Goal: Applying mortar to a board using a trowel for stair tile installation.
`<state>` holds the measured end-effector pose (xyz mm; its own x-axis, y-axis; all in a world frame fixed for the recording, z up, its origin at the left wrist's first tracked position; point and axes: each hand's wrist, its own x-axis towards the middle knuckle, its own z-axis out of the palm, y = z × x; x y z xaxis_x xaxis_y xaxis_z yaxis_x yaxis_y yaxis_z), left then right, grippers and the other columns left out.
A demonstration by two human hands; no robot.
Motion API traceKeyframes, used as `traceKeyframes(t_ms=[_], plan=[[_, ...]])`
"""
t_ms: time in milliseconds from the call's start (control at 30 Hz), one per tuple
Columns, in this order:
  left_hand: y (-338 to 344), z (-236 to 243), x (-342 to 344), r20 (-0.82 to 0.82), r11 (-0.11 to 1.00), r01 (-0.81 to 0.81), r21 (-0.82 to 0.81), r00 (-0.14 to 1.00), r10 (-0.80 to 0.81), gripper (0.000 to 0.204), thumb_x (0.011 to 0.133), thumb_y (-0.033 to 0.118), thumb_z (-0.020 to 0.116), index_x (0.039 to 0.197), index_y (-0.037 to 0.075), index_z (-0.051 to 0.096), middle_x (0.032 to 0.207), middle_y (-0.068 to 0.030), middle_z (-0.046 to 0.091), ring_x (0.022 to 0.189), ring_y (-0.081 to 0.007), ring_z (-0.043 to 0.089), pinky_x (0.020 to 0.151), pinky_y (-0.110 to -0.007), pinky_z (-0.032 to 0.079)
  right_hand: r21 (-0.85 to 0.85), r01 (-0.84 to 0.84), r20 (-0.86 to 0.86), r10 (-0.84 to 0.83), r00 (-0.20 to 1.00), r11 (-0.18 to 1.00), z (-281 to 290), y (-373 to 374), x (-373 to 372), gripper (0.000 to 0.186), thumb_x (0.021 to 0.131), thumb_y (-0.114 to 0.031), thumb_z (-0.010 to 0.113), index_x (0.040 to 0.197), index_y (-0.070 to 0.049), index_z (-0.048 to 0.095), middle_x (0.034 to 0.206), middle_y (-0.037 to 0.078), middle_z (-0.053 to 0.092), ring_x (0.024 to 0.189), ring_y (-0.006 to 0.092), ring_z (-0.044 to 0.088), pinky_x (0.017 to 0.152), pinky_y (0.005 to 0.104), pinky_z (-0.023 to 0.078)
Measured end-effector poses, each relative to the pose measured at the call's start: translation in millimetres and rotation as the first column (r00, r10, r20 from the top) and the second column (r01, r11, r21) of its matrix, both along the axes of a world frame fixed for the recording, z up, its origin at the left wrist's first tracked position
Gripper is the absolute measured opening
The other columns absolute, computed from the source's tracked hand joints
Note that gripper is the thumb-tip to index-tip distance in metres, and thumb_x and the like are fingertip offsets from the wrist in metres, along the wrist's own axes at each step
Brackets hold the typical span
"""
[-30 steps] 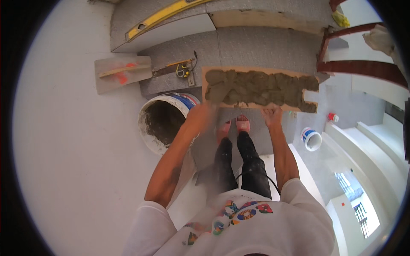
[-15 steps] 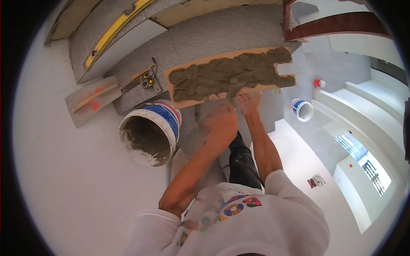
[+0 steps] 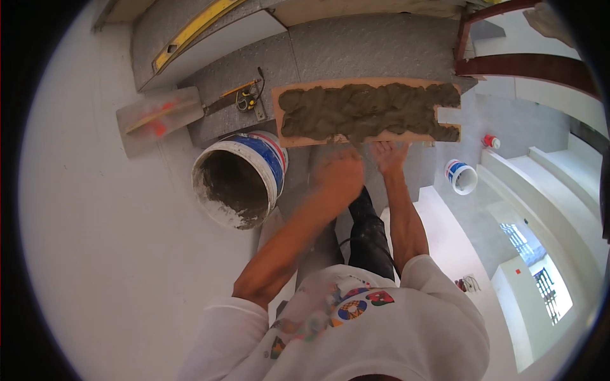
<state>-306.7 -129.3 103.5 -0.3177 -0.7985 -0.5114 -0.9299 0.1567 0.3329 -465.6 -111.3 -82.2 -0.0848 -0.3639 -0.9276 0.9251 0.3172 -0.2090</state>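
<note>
A long tile (image 3: 416, 136) with a notch at its right end lies before me, its top thickly coated with grey mortar (image 3: 375, 105). My left hand (image 3: 341, 173), smeared by motion, is closed in a fist just below the tile's near edge. A mortar-covered trowel (image 3: 356, 138), mostly hidden against the mortar, reaches from that hand onto the edge. To its right, my right hand (image 3: 389, 156) grips the near edge of the tile, fingertips up against it. Left of the tile, a white and blue bucket (image 3: 277, 159) tips toward me with mortar inside.
A flat float or large trowel (image 3: 159, 120) lies at the left. Close by are a tape measure (image 3: 244, 100) and a pencil (image 3: 235, 90). A yellow spirit level (image 3: 194, 35) rests on the grey step behind. At right stand a smaller bucket (image 3: 462, 178) and dark red metal framing (image 3: 527, 65).
The view has swung, so the tile, bucket and tools appear farther right. My left hand has shifted slightly left along the tile's edge; the right hand keeps its hold.
</note>
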Motion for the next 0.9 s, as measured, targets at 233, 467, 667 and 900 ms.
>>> traceKeyframes(t_ms=[233, 467, 667, 900], plan=[[2.2, -69.9, -19.9, -0.064, 1.0, -0.01, -0.001, 0.998, 0.01, 0.034, 0.075, 0.02, 0.063, 0.1, -0.003, 0.058, 0.098, -0.0232, 0.057, 0.087, -0.0386, 0.061, 0.07, -0.042, 0.052, -0.143, -0.187, -0.089, 0.176, 0.98, 0.972, 13.9, -6.9, 3.1, 0.107, 0.078, -0.079, 0.035, 0.143, 0.003, 0.01, 0.148, 0.021, 0.019, 0.136, 0.0381, 0.019, 0.109, 0.0509, 0.018], [-59.3, -47.2, 78.2, 0.097, 0.981, 0.123, -0.151, 0.989, -0.109, 0.029, 0.08, 0.023, 0.059, 0.099, 0.001, 0.061, 0.095, -0.0214, 0.06, 0.084, -0.0365, 0.064, 0.07, -0.045, 0.052, -0.05, -0.016, 0.055, 0.019, 0.998, 0.999, -0.8, -9.1, 2.6, 0.109, 0.079, -0.078, 0.035, 0.144, 0.002, 0.0, 0.149, 0.023, 0.011, 0.137, 0.0383, 0.015, 0.11, 0.0495, 0.015], [-62.5, -38.4, 130.5, 0.012, 0.996, 0.062, 0.064, 0.998, -0.063, 0.029, 0.084, 0.026, 0.052, 0.086, -0.001, 0.062, 0.079, -0.0241, 0.062, 0.08, -0.0379, 0.064, 0.069, -0.045, 0.051, -0.065, -0.045, 0.044, 0.048, 0.998, 0.997, -2.8, -10.7, -2.7, 0.107, 0.081, -0.075, 0.035, 0.143, 0.004, -0.002, 0.149, 0.025, 0.011, 0.137, 0.0382, 0.015, 0.111, 0.0493, 0.014], [-5.7, -15.4, 74.5, -0.001, 0.983, -0.169, 0.07, 0.986, 0.169, 0.033, 0.084, 0.03, 0.051, 0.082, -0.001, 0.064, 0.08, -0.0253, 0.061, 0.08, -0.0383, 0.063, 0.07, -0.046, 0.051, -0.052, -0.052, 0.059, 0.055, 0.997, 0.997, -1.1, -8.4, 3.1, 0.102, 0.084, -0.072, 0.034, 0.143, 0.005, 0.002, 0.148, 0.025, 0.012, 0.137, 0.0381, 0.016, 0.112, 0.0474, 0.012]])
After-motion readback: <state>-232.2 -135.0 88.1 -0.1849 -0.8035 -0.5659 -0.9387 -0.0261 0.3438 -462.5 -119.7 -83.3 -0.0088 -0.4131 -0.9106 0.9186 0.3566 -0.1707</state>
